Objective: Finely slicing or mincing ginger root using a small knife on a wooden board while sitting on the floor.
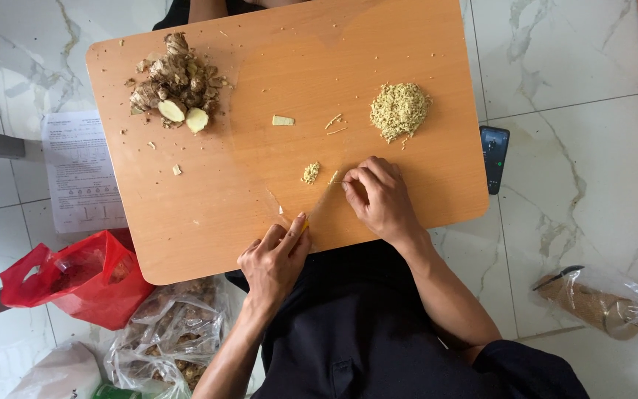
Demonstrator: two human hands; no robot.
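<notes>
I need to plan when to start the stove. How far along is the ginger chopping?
Done: a heap of minced ginger sits on the far right of the wooden board, with a small chopped bit nearer the hands. In hand: the left hand grips the knife, and the right hand pins a sliver at the blade. Left: the pile of whole ginger roots, two with cut faces, and one slice.

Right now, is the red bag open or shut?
Open. The red bag on the floor gapes at its top, handles spread apart, and its inside shows.
</notes>
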